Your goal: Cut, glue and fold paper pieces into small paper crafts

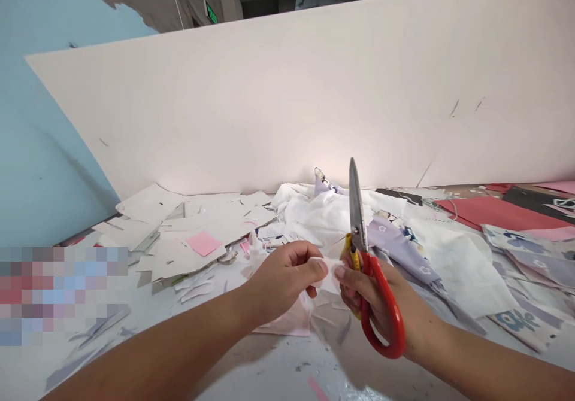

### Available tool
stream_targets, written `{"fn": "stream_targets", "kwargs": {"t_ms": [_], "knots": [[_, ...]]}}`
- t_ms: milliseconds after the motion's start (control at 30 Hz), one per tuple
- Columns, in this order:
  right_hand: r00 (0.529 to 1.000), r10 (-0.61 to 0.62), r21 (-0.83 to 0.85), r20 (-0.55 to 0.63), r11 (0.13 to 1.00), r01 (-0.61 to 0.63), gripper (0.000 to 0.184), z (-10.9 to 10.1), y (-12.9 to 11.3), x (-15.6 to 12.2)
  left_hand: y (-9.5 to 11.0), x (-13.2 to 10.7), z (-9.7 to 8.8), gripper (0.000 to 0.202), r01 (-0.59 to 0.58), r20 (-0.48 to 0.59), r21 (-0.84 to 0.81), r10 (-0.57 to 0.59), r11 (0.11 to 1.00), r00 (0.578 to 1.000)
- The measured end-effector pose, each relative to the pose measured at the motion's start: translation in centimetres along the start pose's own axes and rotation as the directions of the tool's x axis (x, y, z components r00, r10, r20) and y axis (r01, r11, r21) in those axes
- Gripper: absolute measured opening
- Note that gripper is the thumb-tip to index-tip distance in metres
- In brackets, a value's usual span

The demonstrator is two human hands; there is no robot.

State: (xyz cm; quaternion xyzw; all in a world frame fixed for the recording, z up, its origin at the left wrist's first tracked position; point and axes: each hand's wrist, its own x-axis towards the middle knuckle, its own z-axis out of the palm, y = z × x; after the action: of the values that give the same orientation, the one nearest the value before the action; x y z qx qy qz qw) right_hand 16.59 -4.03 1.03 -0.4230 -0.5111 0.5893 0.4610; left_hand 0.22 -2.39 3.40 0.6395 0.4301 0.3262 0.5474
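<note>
Gripping scissors in right hand, fingers wrapped thru the red loop handle, w/ blades shut and pointing up and far, not on any material. Pinching a small white scrap btwn thumb and forefinger of left hand, clamped tight. Also touching that scrap w/ right thumb tip, so held from both sides, just above the table, near centre.

Directly under the hands: a pale pink piece flat on the tabletop, plus thin slivers scattered around it.

Further out, far centre: heaped white fabric; to its right, lilac floral fabric spilling toward near right. Far right: red sheet and black sheet, lying flat among other prints. Far left: stack of white card pieces w/ a pink square on top. Behind everything: tall white board standing along the far edge; blue wall at left.

Judging progress: plenty cut already, going by the slivers and bits all over. Scrap in hand small, prob. mostly trimmed. No cut under way right now, w/ blades closed and clear of it. Large uncut cloth heaped at centre and right, so likely a fair amt left to do
</note>
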Motion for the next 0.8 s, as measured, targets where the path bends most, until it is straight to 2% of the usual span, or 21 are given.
{"fn": "stream_targets", "kwargs": {"t_ms": [67,133,233,333,400,467,567,667,733,800], "knots": [[1.000,0.002,-0.016,0.024,1.000,-0.002,0.038,0.0,0.1,0.0,0.0,0.0,-0.1,0.015,0.023,0.074,0.014,-0.024,1.000,0.997],[0.999,-0.022,-0.010,0.028,1.000,0.023,0.037,-0.2,0.4,0.0,0.2,0.0,-0.3,0.015,0.023,0.101,0.025,-0.025,0.999,0.995],[0.994,-0.105,0.000,0.014,0.994,0.105,0.043,-0.6,0.6,0.4,0.9,0.0,-0.8,0.014,-0.025,-0.017,0.030,0.026,0.999,1.000],[0.982,-0.178,-0.145,0.065,0.972,0.186,0.048,-0.7,0.3,0.6,1.9,-0.1,-1.6,0.018,-0.070,-0.161,0.036,0.075,0.997,0.984],[0.980,-0.141,-0.213,0.140,0.962,0.169,0.041,-0.5,-0.1,0.4,2.3,-0.2,-2.0,0.019,-0.097,-0.207,0.029,0.101,0.995,0.973],[0.980,-0.024,-0.195,0.196,0.979,0.063,0.033,0.0,-0.5,0.1,2.6,-0.3,-2.3,0.019,-0.124,-0.226,0.029,0.128,0.992,0.966],[0.970,0.112,-0.189,0.215,0.979,-0.071,0.033,0.4,-0.4,-0.4,2.8,-0.4,-2.5,0.018,-0.152,-0.240,0.033,0.156,0.988,0.958],[0.961,0.078,-0.191,0.264,0.981,-0.027,0.041,0.4,0.1,-0.9,3.0,-0.5,-2.6,0.019,-0.159,-0.259,0.037,0.163,0.987,0.952],[0.950,0.031,-0.152,0.311,0.988,0.017,0.052,0.4,0.5,-1.2,3.1,-0.5,-2.5,0.019,-0.161,-0.272,0.031,0.163,0.986,0.948],[0.957,-0.020,-0.134,0.291,0.989,0.061,0.066,0.5,0.8,-1.6,3.0,-0.5,-2.4,0.019,-0.164,-0.279,0.018,0.163,0.986,0.946]]}}
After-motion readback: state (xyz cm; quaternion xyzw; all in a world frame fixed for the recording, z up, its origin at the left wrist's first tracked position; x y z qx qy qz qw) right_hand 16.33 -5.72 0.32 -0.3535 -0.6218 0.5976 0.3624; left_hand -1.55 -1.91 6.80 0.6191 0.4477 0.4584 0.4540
